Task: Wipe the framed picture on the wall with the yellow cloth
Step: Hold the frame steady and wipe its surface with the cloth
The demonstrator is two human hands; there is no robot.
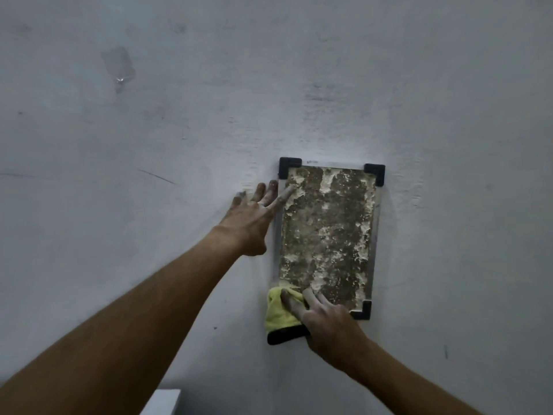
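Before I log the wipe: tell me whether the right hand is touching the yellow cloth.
Touching. The head view shows the right hand with fingers pressed onto the yellow cloth at the framed picture's lower-left corner.

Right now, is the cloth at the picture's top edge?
No, the right hand presses the yellow cloth against the framed picture at its bottom-left corner.

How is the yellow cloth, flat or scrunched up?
Scrunched up: the yellow cloth bunches in folds under the right hand at the framed picture's lower left corner.

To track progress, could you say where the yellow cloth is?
Head view: the yellow cloth sits on the framed picture, bottom left, under the right hand.
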